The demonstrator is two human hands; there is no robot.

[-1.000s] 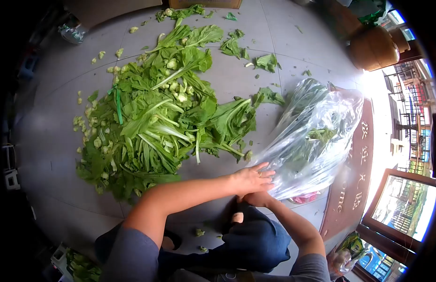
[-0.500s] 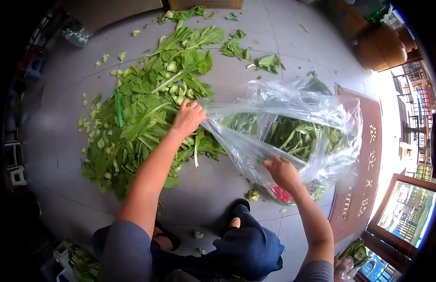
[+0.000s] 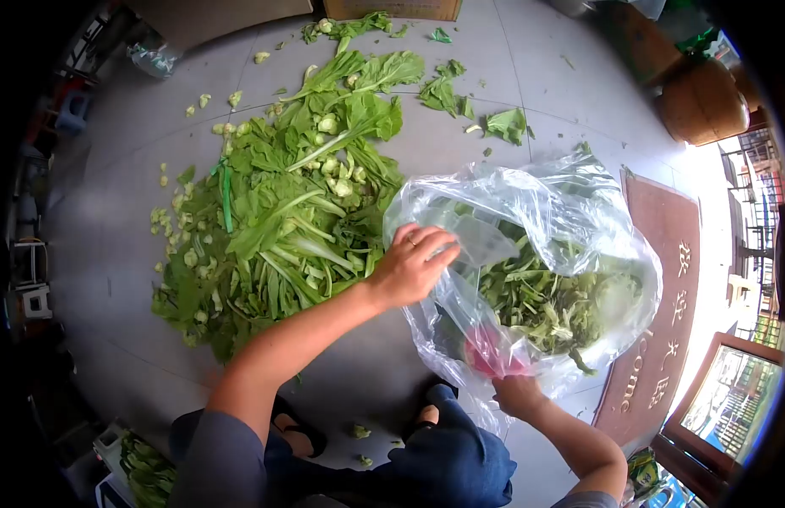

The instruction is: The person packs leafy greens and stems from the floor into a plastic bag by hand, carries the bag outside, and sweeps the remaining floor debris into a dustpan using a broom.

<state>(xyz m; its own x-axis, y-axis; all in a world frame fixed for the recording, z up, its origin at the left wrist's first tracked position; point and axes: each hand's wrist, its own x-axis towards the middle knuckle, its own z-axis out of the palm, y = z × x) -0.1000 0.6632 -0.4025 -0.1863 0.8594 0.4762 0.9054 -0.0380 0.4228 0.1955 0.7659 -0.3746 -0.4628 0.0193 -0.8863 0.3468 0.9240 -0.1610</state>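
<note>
A large clear plastic bag (image 3: 562, 203) lies on the floor with its mouth facing me, holding leafy greens (image 3: 545, 309). My left hand (image 3: 414, 267) is at the bag's left rim, fingers bent and closed on the plastic. My right hand (image 3: 519, 396) grips the near lower edge of the bag, its fingertips partly hidden. Just above it, a pink-red patch (image 3: 494, 354) shows through the film; I cannot make out what it is. Left of the bag spreads a big heap of loose leafy greens (image 3: 282, 212), with cut stem ends among the leaves.
Stray leaves (image 3: 504, 125) and stem ends (image 3: 235, 99) dot the grey tile floor. A brown welcome mat (image 3: 655, 212) lies right of the bag, with a brown rounded container (image 3: 704, 103) beyond. At lower left is a crate of greens (image 3: 143, 470). My feet are close below.
My left hand has come right and nearer from over the heap. My right hand has moved down to the bag's near edge. The bag mouth is wider, showing more greens inside.
</note>
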